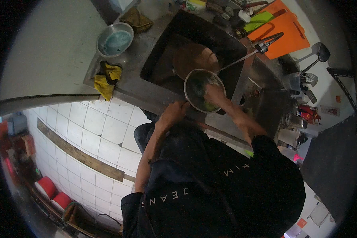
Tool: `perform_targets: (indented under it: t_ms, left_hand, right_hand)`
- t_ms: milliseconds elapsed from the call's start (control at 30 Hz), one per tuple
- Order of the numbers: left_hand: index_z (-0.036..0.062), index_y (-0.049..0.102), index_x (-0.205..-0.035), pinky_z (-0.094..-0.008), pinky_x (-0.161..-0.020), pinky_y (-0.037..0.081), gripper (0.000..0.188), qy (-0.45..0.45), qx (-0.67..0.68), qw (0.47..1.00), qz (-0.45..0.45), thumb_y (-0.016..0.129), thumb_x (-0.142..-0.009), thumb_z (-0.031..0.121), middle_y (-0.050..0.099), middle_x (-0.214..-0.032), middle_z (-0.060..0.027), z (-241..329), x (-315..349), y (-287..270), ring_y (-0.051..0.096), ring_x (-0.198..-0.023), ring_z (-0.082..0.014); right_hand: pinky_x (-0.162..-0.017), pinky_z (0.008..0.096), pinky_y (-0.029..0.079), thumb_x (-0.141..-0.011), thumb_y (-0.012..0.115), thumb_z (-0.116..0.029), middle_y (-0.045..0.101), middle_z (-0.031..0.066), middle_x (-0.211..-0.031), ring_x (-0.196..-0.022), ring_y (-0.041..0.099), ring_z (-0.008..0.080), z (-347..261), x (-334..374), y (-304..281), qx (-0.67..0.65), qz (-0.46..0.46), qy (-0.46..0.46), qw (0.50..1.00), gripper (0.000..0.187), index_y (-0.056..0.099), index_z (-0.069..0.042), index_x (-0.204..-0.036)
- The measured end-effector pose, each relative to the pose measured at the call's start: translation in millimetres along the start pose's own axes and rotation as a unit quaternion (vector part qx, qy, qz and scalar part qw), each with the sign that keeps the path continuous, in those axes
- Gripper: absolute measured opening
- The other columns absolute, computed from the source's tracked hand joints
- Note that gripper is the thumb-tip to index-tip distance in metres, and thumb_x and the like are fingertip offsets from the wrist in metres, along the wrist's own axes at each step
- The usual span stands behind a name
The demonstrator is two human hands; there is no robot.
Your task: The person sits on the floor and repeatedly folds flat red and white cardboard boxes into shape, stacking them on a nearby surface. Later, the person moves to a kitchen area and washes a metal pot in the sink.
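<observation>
A round metal pan (194, 82) is tilted at the near edge of the dark sink (156, 59). My left hand (176, 112) is closed at the pan's near left edge; whether it grips the rim or a handle is hard to see. Inside the pan, my right hand (215, 94) presses down with its fingers curled. Something greenish shows around those fingers, too blurred to name. Behind the pan, a larger brownish round vessel (190, 57) lies in the sink. A thin stream of water runs from the tap (261, 48) toward the pan.
On the left counter stand a metal bowl (117, 39) of bluish liquid, a yellow-and-black cloth (107, 79) and a brown cloth (136, 20). Orange cutting boards (287, 35) lean at the back right. A ladle (322, 51) and other utensils hang or stand along the right wall.
</observation>
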State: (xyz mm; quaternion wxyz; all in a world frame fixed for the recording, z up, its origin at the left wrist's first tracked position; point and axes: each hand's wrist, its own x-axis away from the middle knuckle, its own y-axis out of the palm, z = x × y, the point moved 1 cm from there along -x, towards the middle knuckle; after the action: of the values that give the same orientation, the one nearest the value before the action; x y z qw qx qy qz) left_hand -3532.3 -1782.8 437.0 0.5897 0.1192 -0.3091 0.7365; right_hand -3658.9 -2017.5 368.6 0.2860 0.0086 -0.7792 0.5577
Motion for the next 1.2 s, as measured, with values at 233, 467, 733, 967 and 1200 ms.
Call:
perform_targets:
  t_ms: [233, 467, 733, 967, 1200]
  left_hand:
    - [0.0012, 0.069, -0.124, -0.0463, -0.094, 0.05, 0.044, 0.022, 0.038, 0.999, 0.009, 0.05, -0.104, 0.035, 0.071, -0.111, -0.0282, -7, 8, -11, 0.069, -0.109, -0.0419]
    - [-0.0017, 0.068, -0.124, -0.0461, -0.093, 0.051, 0.047, 0.007, 0.034, 0.999, 0.018, 0.05, -0.105, 0.038, 0.071, -0.111, -0.0296, -3, 8, -19, 0.069, -0.109, -0.0417]
    - [-0.0032, 0.068, -0.12, -0.0458, -0.093, 0.05, 0.046, -0.018, 0.04, 0.999, 0.022, 0.051, -0.105, 0.037, 0.07, -0.113, -0.0291, 1, 15, -20, 0.068, -0.112, -0.0418]
    - [-0.0016, 0.067, -0.124, -0.0462, -0.093, 0.05, 0.045, -0.008, 0.048, 0.999, 0.003, 0.051, -0.105, 0.036, 0.071, -0.113, -0.0286, -5, 13, -25, 0.068, -0.111, -0.0418]
    - [-0.0013, 0.071, -0.12, -0.0463, -0.094, 0.051, 0.047, -0.018, 0.055, 0.998, 0.039, 0.053, -0.104, 0.039, 0.072, -0.11, -0.0286, -18, 5, -21, 0.069, -0.109, -0.0406]
  right_hand:
    - [-0.087, 0.0467, 0.052, -0.092, 0.069, -0.021, 0.068, 0.0206, -0.106, -0.103, 0.067, 0.0386, -75, -15, 15, -0.412, 0.173, 0.075, 0.891, 0.031, 0.062, -0.001, -0.114]
    - [-0.089, 0.0395, 0.049, -0.091, 0.068, -0.008, 0.066, 0.0137, -0.101, -0.099, 0.064, 0.0256, -66, -43, 29, -0.425, 0.299, -0.007, 0.854, 0.014, 0.061, -0.003, -0.102]
    - [-0.083, 0.0367, 0.05, -0.09, 0.069, -0.009, 0.069, 0.0134, -0.092, -0.089, 0.066, 0.0241, -75, -42, 3, -0.51, 0.302, 0.024, 0.805, 0.012, 0.061, -0.002, -0.096]
    - [-0.083, 0.0374, 0.05, -0.094, 0.07, -0.018, 0.07, 0.013, -0.092, -0.09, 0.065, 0.0198, -71, -42, 3, -0.436, 0.309, 0.0, 0.845, 0.019, 0.06, -0.001, -0.095]
    - [-0.079, 0.0395, 0.05, -0.097, 0.068, -0.024, 0.068, 0.0131, -0.09, -0.086, 0.064, 0.0206, -82, -39, -25, -0.472, 0.276, -0.061, 0.835, 0.023, 0.061, -0.003, -0.097]
